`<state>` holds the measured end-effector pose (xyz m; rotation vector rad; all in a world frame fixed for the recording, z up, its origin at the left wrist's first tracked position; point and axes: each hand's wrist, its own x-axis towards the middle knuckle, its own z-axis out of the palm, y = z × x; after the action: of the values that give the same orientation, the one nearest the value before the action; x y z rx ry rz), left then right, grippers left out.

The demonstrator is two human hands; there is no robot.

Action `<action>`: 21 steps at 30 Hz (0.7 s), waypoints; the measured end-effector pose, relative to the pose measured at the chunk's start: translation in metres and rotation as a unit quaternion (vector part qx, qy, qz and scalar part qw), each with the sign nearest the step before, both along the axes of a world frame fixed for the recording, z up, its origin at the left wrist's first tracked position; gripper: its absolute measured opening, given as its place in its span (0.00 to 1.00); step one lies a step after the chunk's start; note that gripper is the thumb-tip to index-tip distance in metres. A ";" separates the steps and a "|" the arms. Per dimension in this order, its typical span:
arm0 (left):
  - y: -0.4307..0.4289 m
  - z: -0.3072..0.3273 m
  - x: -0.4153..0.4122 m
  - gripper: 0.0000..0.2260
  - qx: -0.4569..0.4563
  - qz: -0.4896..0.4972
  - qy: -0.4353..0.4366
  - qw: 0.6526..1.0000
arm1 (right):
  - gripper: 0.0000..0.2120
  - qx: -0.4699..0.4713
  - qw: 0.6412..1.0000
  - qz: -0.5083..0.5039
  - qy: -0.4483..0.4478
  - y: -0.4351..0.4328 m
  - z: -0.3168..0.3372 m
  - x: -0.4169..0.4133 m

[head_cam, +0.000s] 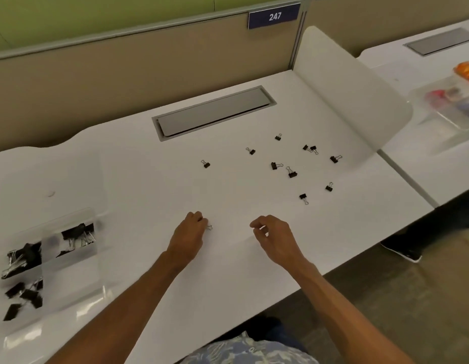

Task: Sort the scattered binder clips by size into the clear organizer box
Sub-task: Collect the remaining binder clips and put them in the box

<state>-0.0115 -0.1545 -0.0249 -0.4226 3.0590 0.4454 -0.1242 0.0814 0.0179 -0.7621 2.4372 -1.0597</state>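
Black binder clips point(292, 174) dot the bench point(149, 195), handles pointing all ways. The left hand point(187, 233) pinches one clip point(209, 227), only its wire loop showing, pointing right; the right hand point(275, 239) is loosely curled, empty. The clear organizer box point(70, 271), far left, is blurred.

The desk point(149, 179) looks smooth, matt white; the binder clips point(292, 172) are black with shiny wire handles; the organizer box point(70, 261) is clear, glossy plastic.

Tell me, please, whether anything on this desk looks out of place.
The unsorted binder clips stand out: about ten lie scattered right of centre on the desk, away from the organizer box at left. Nothing looks damaged.
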 end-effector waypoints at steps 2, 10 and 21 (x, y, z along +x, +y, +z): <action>0.000 0.002 -0.001 0.06 0.000 0.022 0.014 1.000 | 0.07 0.007 1.000 -0.010 -0.006 0.002 0.001 -0.010; 0.031 0.035 -0.042 0.06 0.254 0.197 0.061 0.945 | 0.08 0.025 0.998 -0.050 0.000 0.007 0.004 -0.073; 0.092 0.069 -0.116 0.08 0.525 0.352 0.111 0.767 | 0.11 0.109 0.989 -0.069 0.065 0.015 -0.003 -0.197</action>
<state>-0.1272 -0.0624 0.0442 -1.4142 2.0889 2.1298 -0.3214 0.0968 0.0147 -0.6146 2.6949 -0.7928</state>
